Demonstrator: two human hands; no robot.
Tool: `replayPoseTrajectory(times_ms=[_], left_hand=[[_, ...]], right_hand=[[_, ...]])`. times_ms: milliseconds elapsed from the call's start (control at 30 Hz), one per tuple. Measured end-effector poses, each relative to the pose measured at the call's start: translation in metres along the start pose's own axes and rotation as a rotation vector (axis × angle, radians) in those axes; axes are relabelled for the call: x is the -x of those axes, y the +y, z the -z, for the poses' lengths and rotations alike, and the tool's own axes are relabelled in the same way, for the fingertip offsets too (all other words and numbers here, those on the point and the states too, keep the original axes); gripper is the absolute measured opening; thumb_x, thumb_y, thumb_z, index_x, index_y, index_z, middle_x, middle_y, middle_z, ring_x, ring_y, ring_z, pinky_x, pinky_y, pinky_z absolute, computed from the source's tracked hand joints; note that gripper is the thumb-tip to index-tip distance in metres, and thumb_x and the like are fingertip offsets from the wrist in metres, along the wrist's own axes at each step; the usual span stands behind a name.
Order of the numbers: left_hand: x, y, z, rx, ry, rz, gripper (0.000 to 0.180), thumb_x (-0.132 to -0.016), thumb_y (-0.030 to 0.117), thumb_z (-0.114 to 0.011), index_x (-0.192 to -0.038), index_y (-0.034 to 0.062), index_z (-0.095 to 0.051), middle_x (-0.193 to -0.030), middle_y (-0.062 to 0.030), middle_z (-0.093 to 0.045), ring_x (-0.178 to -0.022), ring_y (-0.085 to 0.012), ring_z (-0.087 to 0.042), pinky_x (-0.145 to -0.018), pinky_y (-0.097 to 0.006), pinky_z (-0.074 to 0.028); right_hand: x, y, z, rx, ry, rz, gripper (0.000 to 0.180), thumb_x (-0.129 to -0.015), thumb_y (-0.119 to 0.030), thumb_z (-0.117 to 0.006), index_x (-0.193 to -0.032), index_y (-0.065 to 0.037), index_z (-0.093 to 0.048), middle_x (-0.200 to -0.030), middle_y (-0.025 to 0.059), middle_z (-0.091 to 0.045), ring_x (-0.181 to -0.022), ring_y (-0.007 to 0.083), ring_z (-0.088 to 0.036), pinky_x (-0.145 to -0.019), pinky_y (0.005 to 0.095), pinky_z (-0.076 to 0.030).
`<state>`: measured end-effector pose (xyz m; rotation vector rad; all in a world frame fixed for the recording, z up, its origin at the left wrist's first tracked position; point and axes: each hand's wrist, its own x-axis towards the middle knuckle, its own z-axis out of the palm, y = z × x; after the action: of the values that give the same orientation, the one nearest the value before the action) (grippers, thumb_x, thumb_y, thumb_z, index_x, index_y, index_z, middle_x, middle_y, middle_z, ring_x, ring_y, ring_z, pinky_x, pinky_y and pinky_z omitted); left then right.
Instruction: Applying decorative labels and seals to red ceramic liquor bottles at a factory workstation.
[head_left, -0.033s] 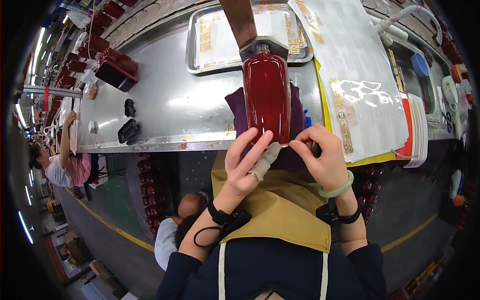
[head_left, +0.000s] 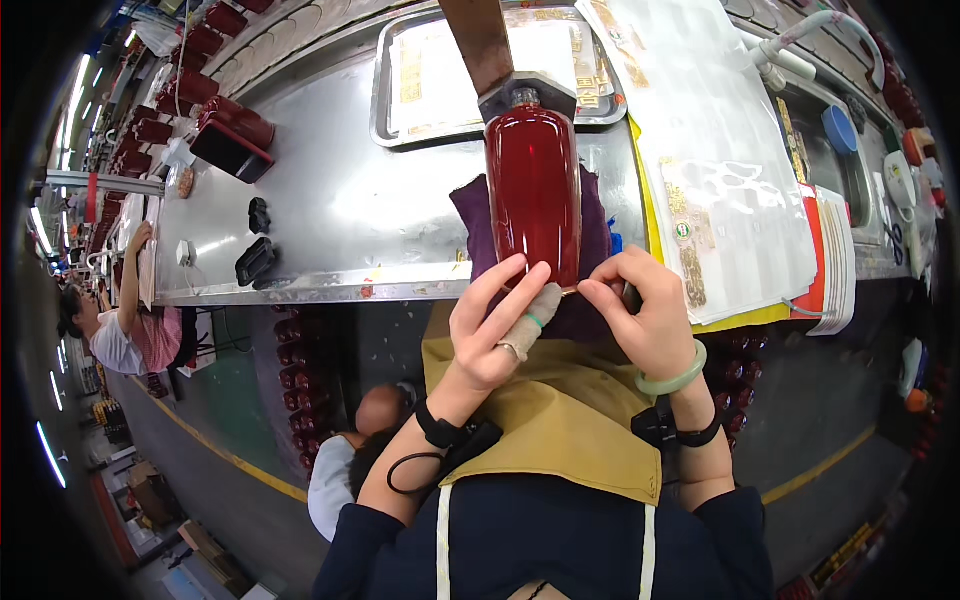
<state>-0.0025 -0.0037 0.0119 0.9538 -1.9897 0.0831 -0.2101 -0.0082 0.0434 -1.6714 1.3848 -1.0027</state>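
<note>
My left hand [head_left: 497, 325] rests spread fingers on the base of the red bottle [head_left: 533, 195], lying on purple cloth [head_left: 478, 225] at the table edge. My right hand [head_left: 648, 315] pinches its lower corner. Gold-printed label sheets [head_left: 715, 190] lie right.

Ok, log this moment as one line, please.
left hand: on red bottle base | right hand: pinching at base edge | bottle: lying on purple cloth | tray: behind

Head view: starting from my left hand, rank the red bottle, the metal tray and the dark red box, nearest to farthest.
From the left hand:
1. Red bottle, touched by its fingertips, straight ahead.
2. Metal tray, beyond the bottle, at the table's far side.
3. Dark red box, far left on the table.
</note>
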Motion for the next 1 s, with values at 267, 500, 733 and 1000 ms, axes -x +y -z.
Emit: replayPoseTrajectory(times_ms=[267,500,733,1000], left_hand=[[0.011,-0.008,-0.006,0.053,0.134,0.154,0.022,-0.073,-0.008,-0.086,-0.093,-0.0059,-0.075,-0.108,-0.0146,-0.077,-0.103,-0.0346,-0.074,-0.080,-0.039,-0.066],[0.014,-0.008,-0.005,0.038,0.118,0.087,0.029,-0.073,-0.007,-0.087,-0.100,-0.0039,-0.075,-0.112,-0.0134,-0.075,-0.103,-0.0348,-0.074,-0.085,-0.038,-0.065],[0.017,-0.005,-0.002,-0.025,0.087,0.047,0.026,-0.071,-0.007,-0.085,-0.095,0.0014,-0.079,-0.116,-0.0124,-0.076,-0.110,-0.0364,-0.070,-0.088,-0.040,-0.062],[0.005,-0.010,-0.005,0.047,0.076,0.016,0.023,-0.074,-0.008,-0.084,-0.094,-0.0018,-0.076,-0.113,-0.0122,-0.075,-0.101,-0.0329,-0.072,-0.080,-0.037,-0.064]], right_hand=[[0.000,-0.009,0.002,-0.016,-0.012,0.013,0.017,-0.089,-0.010,-0.079,-0.084,-0.001,-0.066,-0.076,0.0088,-0.057,-0.062,0.0215,-0.054,-0.058,0.0342,-0.042],[0.000,-0.011,0.004,-0.020,-0.011,0.005,0.017,-0.089,-0.011,-0.079,-0.084,-0.002,-0.066,-0.076,0.0080,-0.058,-0.061,0.0203,-0.053,-0.058,0.0334,-0.042],[0.000,-0.005,0.000,-0.008,-0.006,0.000,0.017,-0.089,-0.011,-0.079,-0.084,-0.002,-0.066,-0.077,0.0081,-0.058,-0.060,0.0204,-0.053,-0.058,0.0333,-0.042],[-0.001,-0.004,-0.002,0.001,-0.002,0.020,0.017,-0.089,-0.011,-0.079,-0.085,-0.002,-0.066,-0.077,0.0080,-0.059,-0.061,0.0211,-0.054,-0.058,0.0343,-0.043]])
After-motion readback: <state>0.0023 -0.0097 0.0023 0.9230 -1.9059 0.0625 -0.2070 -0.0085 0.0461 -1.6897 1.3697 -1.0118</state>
